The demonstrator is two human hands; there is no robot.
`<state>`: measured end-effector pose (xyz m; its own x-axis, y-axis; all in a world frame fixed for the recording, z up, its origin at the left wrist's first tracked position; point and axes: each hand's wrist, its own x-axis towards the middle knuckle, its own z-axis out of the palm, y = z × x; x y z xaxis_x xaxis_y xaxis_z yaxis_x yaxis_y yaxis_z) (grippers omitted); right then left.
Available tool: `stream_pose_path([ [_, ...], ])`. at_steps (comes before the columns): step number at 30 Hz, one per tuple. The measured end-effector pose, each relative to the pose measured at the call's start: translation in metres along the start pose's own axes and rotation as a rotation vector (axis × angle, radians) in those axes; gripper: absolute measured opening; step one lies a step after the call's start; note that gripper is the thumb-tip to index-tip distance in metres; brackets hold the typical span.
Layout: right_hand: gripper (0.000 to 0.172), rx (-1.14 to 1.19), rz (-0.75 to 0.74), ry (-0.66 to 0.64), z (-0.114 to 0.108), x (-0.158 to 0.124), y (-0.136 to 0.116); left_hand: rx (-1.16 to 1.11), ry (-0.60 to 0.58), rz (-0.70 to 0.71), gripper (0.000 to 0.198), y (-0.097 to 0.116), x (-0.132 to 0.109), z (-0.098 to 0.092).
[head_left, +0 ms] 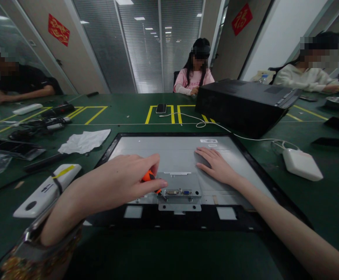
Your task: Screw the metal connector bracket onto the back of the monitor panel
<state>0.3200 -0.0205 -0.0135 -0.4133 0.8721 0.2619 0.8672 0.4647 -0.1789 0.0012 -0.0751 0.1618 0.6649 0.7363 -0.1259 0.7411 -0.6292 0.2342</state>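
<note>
A flat display panel (169, 151) with a black frame lies face down on the green table, its grey metal back showing. At its near edge sits a metal bracket box (184, 182) with two video ports. My left hand (128, 177) grips an orange and black screwdriver (149, 176), tilted, its tip at the left end of the bracket by the ports. My right hand (214, 165) lies flat on the right part of the metal back, fingers spread, holding nothing.
A large black casing (242, 105) stands behind right, with a white adapter (302, 163) and cable nearby. To the left are a white device (47, 190), crumpled tissue (84, 141) and black cables (38, 126). A phone (161, 108) lies farther back. Three people sit around the table.
</note>
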Motion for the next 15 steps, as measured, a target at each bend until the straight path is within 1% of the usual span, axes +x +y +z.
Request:
stream_pose_path([
  [3,0.054,0.003,-0.001,0.0,-0.0006,-0.0002,-0.0004,-0.007,0.048,0.03,0.017,-0.003,-0.0018,0.0017],
  [6,0.053,0.002,-0.001,0.001,-0.001,-0.0002,-0.0006,-0.028,0.064,0.069,0.026,-0.0069,-0.0038,0.0042],
  [9,0.053,-0.001,0.001,0.002,-0.0008,-0.0001,-0.0006,-0.079,0.019,0.079,0.025,-0.0078,-0.0059,0.0046],
  [12,0.052,-0.001,-0.001,0.001,-0.0006,0.0,-0.0004,-0.115,-0.045,0.082,0.014,-0.0045,-0.0059,0.0024],
  [13,0.052,-0.001,-0.002,0.001,-0.0006,0.0,-0.0003,-0.113,-0.055,0.08,0.011,-0.003,-0.0052,0.0015],
  [15,0.052,-0.001,-0.004,0.0,-0.0006,0.0,-0.0001,-0.091,-0.058,0.07,0.012,-0.0003,-0.0028,-0.0001],
])
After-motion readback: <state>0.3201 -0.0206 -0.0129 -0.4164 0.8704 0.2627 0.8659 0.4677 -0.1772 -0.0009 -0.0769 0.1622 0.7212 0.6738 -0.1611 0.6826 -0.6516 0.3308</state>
